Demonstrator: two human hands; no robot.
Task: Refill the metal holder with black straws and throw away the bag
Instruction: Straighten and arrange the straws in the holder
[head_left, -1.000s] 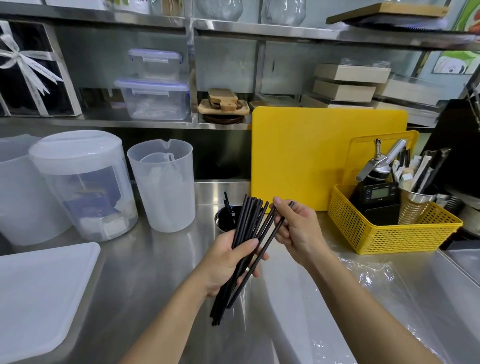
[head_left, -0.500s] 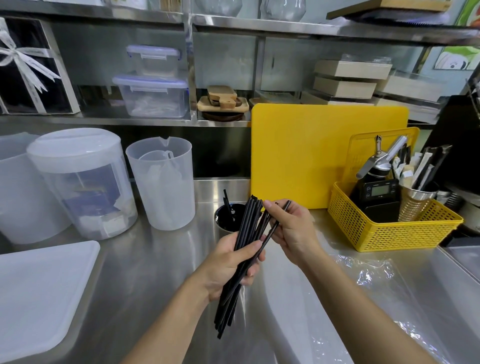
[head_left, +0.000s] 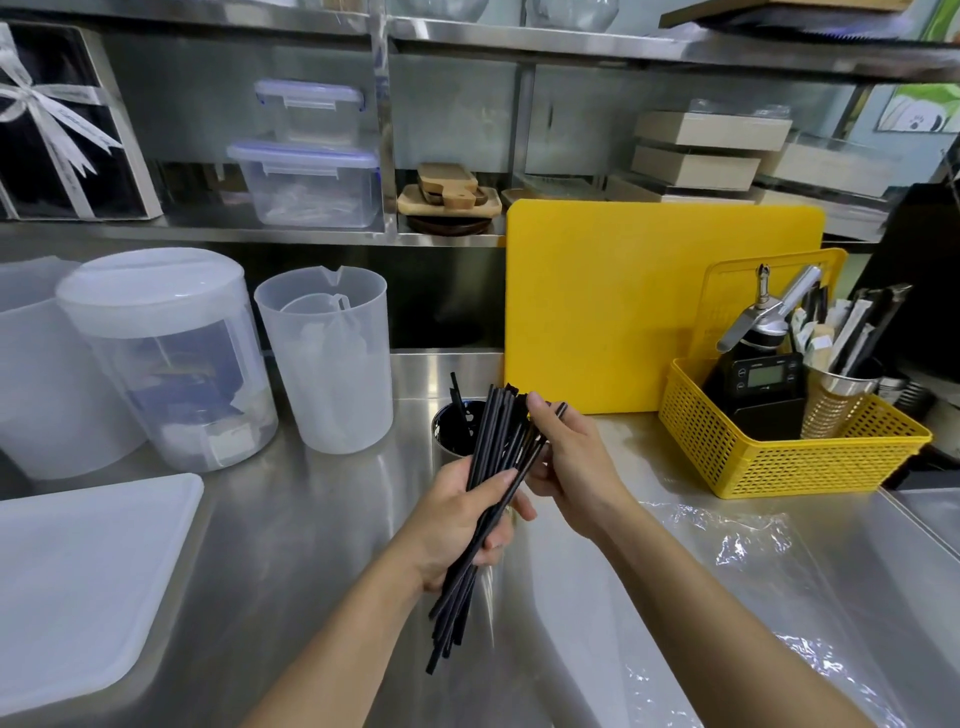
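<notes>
My left hand (head_left: 460, 525) grips a bundle of black straws (head_left: 491, 457) around its middle, tilted with the tops pointing away from me. My right hand (head_left: 571, 462) pinches the upper ends of a few of those straws. Just behind the bundle stands the round metal holder (head_left: 449, 431) on the steel counter, with one or two black straws leaning inside it. The clear plastic bag (head_left: 737, 540) lies flat and crinkled on the counter under my right forearm.
A yellow cutting board (head_left: 660, 301) leans against the back. A yellow basket (head_left: 795, 457) with a scale and utensils sits at the right. Clear plastic pitchers (head_left: 327, 358) and a lidded jar (head_left: 161, 353) stand at the left, a white tray (head_left: 78, 587) lies near left.
Both hands and the bundle have drifted slightly lower and nearer the holder. My right fingers have closed further onto the straw tops, gathering the fanned ends together.
</notes>
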